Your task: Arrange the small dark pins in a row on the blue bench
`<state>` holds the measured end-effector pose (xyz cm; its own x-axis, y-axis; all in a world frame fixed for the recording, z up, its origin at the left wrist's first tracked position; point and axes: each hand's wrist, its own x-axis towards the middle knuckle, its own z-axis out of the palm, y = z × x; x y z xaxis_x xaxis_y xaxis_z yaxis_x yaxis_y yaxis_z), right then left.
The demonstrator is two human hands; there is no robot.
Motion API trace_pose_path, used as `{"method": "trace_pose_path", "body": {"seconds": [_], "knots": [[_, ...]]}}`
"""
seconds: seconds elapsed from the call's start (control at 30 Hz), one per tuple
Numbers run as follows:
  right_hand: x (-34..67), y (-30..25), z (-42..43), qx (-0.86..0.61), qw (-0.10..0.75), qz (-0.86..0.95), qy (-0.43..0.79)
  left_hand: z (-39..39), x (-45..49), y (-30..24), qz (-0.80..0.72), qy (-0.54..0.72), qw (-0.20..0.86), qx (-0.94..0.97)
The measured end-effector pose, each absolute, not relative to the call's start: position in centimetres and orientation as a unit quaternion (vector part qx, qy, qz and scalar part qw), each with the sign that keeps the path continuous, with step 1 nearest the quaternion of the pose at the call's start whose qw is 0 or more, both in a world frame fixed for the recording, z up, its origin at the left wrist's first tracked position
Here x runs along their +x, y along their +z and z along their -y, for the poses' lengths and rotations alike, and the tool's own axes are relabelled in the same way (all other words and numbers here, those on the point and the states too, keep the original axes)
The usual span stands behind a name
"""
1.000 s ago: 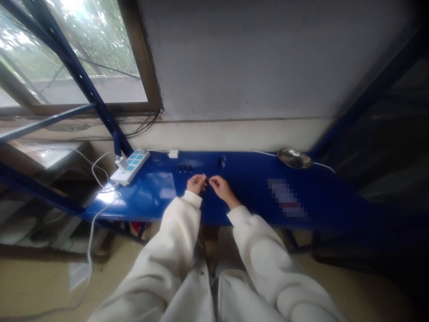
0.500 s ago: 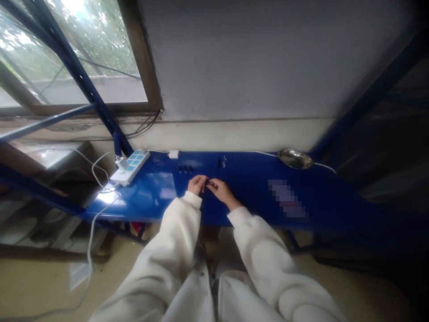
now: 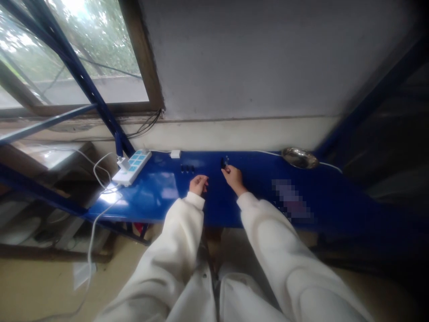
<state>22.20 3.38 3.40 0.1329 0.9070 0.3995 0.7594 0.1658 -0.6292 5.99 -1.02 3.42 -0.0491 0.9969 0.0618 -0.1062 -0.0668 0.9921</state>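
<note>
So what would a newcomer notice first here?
Likely the glossy blue table across the middle, with a white power strip toward its left end and a shiny metal dish at back right. Then the right hand, at a small dark piece toward the back, with the left hand nearby.

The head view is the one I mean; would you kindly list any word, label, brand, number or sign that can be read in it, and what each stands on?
No text can be read anywhere in the view.
White power strip: any markings are too blurred to read.
Small dark pieces: too small to make out any lettering.
Pixelated patch on the blue table: masked, so nothing there can be read.
</note>
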Motion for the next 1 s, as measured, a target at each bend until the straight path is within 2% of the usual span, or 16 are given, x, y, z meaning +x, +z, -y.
{"method": "trace_pose_path", "body": {"seconds": [0.13,0.63,1.0], "knots": [[22.6,3.2,-4.4,-0.647,0.358,0.668,0.091,0.9,6.0,3.2,-0.461,0.548,0.505,0.481],[22.4,2.6,-5.6,-0.673,0.302,0.668,0.1,1.1,6.0,3.4,-0.46,0.542,0.513,0.482],[23.4,2.4,-5.9,-0.664,0.318,0.668,0.111,1.0,6.0,3.3,-0.46,0.543,0.511,0.482]]}}
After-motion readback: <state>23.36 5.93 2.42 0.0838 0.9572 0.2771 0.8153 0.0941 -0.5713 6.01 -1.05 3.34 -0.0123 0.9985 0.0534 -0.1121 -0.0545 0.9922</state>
